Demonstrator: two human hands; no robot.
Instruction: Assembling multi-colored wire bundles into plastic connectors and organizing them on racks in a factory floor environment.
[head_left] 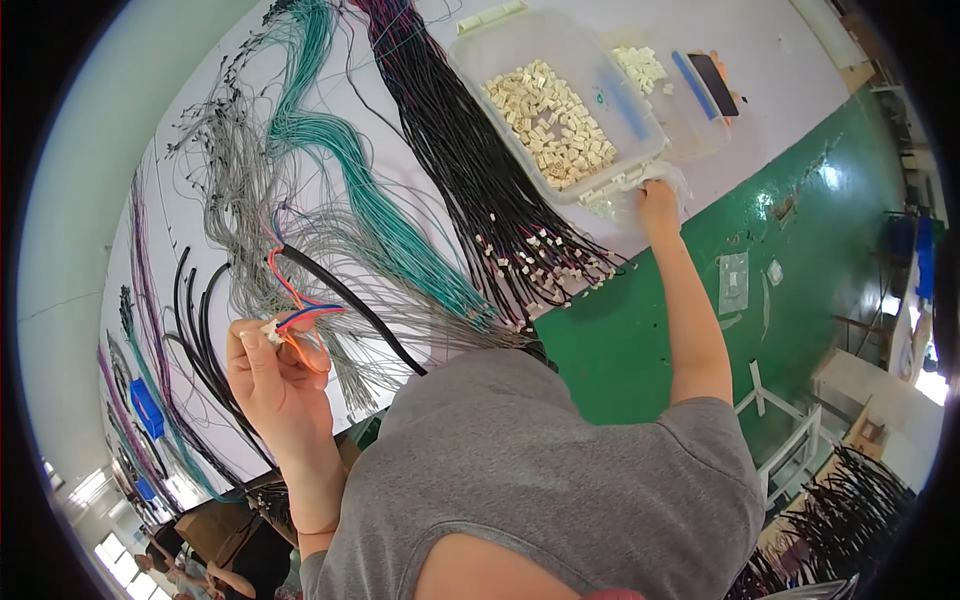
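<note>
My left hand [275, 375] is raised at the left, pinching a small white connector [271, 332] between thumb and fingers. Red, blue and orange wires [310, 312] run out of the connector toward a black sheathed cable [345, 290]. My right hand [657, 212] reaches out to the table's right edge, at a crumpled clear plastic bag [672, 188] beside the near corner of a clear plastic box [648, 128]. Its fingertips are hidden, so whatever they grip does not show. Inside the box lies a heap of cream connector housings [550, 125].
Bundles of black wires [445, 130], teal wires [340, 150] and grey wires [235, 190] lie across the white table. A phone [712, 84] and loose white housings [640, 68] are behind the box. Plastic bags [733, 283] lie on the green floor.
</note>
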